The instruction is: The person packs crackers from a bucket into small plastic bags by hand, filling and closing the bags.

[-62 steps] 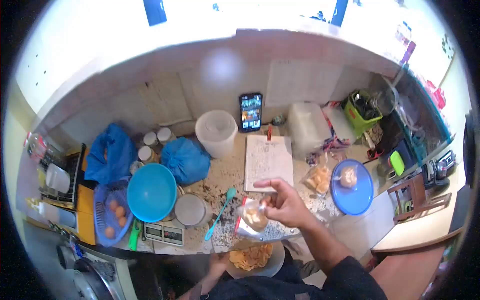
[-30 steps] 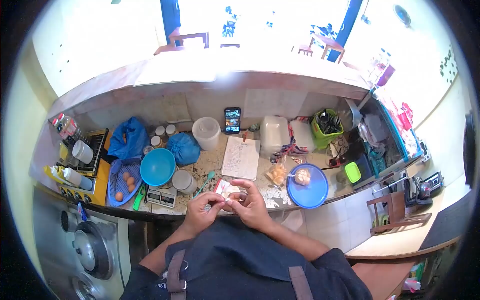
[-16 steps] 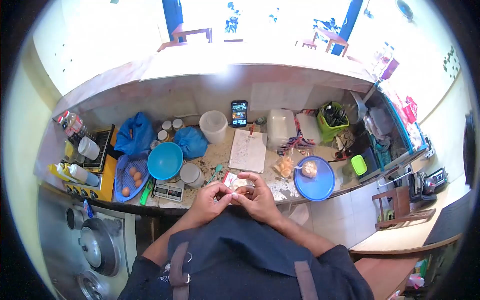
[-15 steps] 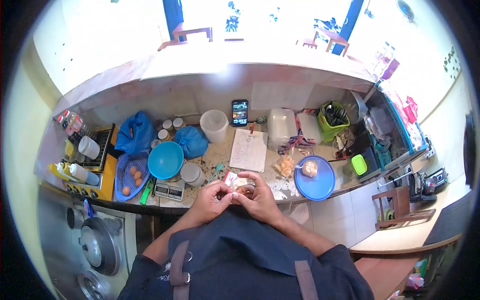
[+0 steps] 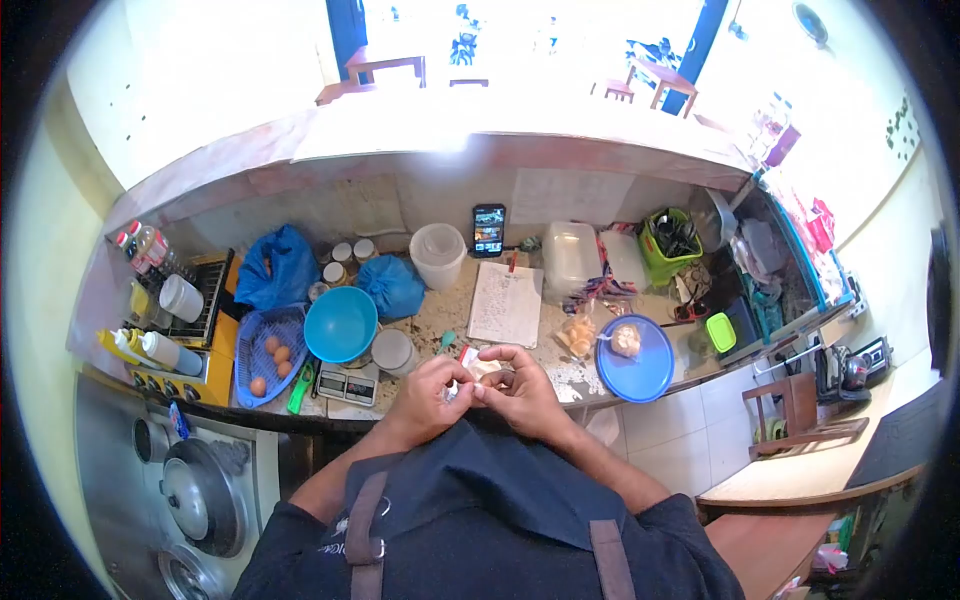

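My left hand (image 5: 432, 398) and my right hand (image 5: 522, 398) meet in front of my apron (image 5: 500, 470), at the counter's near edge. Both are closed in a pinch, fingertips almost touching. Something small and whitish shows between them, too small to name. Just behind the fingers lies a pale packet (image 5: 484, 368) with a red and white corner, partly hidden by my right hand. A teal spoon (image 5: 447, 340) and a lidded round tub (image 5: 393, 352) are close to my left hand. Beyond the hands rests an open notebook (image 5: 506, 305) with handwriting.
To the left are a blue bowl (image 5: 341, 324), a kitchen scale (image 5: 347, 386) and a blue basket (image 5: 245, 350) with several eggs. To the right, a blue lid (image 5: 650, 380) carries a small bag (image 5: 626, 340). A phone (image 5: 488, 230) leans against the back wall beside a white bucket (image 5: 437, 268).
The view has shifted slightly, so the counter items appear a little farther right. My hands stay together in a pinch, with the left fingers curled slightly more.
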The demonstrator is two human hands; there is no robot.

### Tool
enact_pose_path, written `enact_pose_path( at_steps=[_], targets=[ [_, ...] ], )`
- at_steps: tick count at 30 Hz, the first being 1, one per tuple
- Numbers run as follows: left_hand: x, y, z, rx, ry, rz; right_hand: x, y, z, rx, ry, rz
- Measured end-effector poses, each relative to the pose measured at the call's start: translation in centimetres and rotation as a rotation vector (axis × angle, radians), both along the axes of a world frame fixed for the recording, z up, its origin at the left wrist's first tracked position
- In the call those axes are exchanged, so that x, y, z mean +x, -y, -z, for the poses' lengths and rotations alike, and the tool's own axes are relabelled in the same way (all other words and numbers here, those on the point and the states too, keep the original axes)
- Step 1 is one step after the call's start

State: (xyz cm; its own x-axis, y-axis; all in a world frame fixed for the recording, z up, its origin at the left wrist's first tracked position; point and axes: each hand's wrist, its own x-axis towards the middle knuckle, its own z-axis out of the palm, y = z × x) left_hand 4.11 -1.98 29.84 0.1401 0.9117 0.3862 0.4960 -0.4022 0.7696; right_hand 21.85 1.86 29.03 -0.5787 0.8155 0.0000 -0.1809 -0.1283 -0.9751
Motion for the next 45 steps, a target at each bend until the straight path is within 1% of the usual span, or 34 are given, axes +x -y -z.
enact_pose_path(
  at_steps=[2, 3, 5, 9, 11, 12, 14, 15, 17, 21, 24, 26, 30, 32, 36, 38, 39, 41, 42, 44, 45],
  targets=[
    [-0.5, -0.2, -0.4, 0.03, 0.056, -0.036, -0.4, 0.0, -0.2, -0.083, -0.029, 0.041],
    [-0.7, -0.3, -0.5, 0.033, 0.056, -0.035, -0.6, -0.1, -0.2, -0.08, -0.029, 0.042],
    [-1.2, -0.5, -0.5, 0.179, 0.0, 0.033, -0.9, -0.2, -0.2, -0.09, -0.057, 0.085],
    [-1.7, -0.6, 0.1, 0.16, -0.009, 0.02, -1.1, -0.5, 0.3, -0.059, -0.042, 0.084],
    [-1.7, -0.6, 0.1, 0.012, 0.124, -0.01, -1.2, -0.6, 0.4, 0.051, 0.063, 0.092],
    [-1.7, -0.6, 0.1, 0.014, 0.126, -0.013, -1.2, -0.6, 0.3, 0.052, 0.065, 0.089],
    [-1.9, -0.4, -0.1, -0.216, 0.257, -0.022, -1.3, -0.6, 0.2, 0.066, 0.104, 0.087],
    [-2.0, -0.5, 0.1, -0.215, 0.256, -0.022, -1.3, -0.6, 0.2, 0.067, 0.102, 0.087],
    [-2.4, -0.6, 0.6, -0.311, 0.287, 0.009, -1.2, -0.6, 0.4, 0.117, 0.153, 0.107],
    [-2.6, -0.8, 0.2, -0.367, 0.3, 0.068, -1.1, -0.6, 0.1, 0.113, 0.151, 0.089],
    [-2.8, -0.9, 0.4, -0.361, 0.284, 0.127, -1.1, -0.7, 0.1, 0.185, 0.2, 0.106],
    [-3.0, -1.1, 0.7, -0.279, 0.202, 0.173, -1.2, -0.8, 0.1, 0.213, 0.24, 0.103],
    [-3.2, -1.1, 0.5, -0.28, 0.197, 0.199, -1.7, -0.7, 0.1, 0.258, 0.183, 0.114],
    [-3.3, -1.3, 0.6, -0.209, 0.141, 0.201, -1.9, -0.8, -0.1, 0.396, 0.24, 0.126],
    [-3.6, -1.3, 0.7, -0.131, 0.123, 0.195, -2.1, -0.7, -2.4, 0.469, 0.262, 0.13],
    [-3.8, -1.4, 0.5, -0.068, 0.101, 0.199, -2.1, -0.9, -3.2, 0.689, 0.359, 0.099],
    [-3.8, -1.5, 0.5, -0.067, 0.099, 0.2, -2.1, -1.2, -3.2, 0.69, 0.358, 0.101],
    [-3.7, -1.5, 0.4, 0.006, 0.087, 0.18, -2.2, -1.7, -3.0, 1.036, 0.381, 0.093],
    [-3.7, -1.5, 0.4, 0.008, 0.086, 0.182, -2.1, -1.7, -3.1, 1.037, 0.381, 0.096],
    [-3.8, -1.5, 0.5, -0.007, 0.093, 0.197, -1.8, -1.5, -3.3, 0.988, 0.495, 0.027],
    [-3.9, -1.5, 0.7, -0.006, 0.092, 0.2, -1.7, -1.5, -3.3, 0.989, 0.496, 0.031]
  ],
)
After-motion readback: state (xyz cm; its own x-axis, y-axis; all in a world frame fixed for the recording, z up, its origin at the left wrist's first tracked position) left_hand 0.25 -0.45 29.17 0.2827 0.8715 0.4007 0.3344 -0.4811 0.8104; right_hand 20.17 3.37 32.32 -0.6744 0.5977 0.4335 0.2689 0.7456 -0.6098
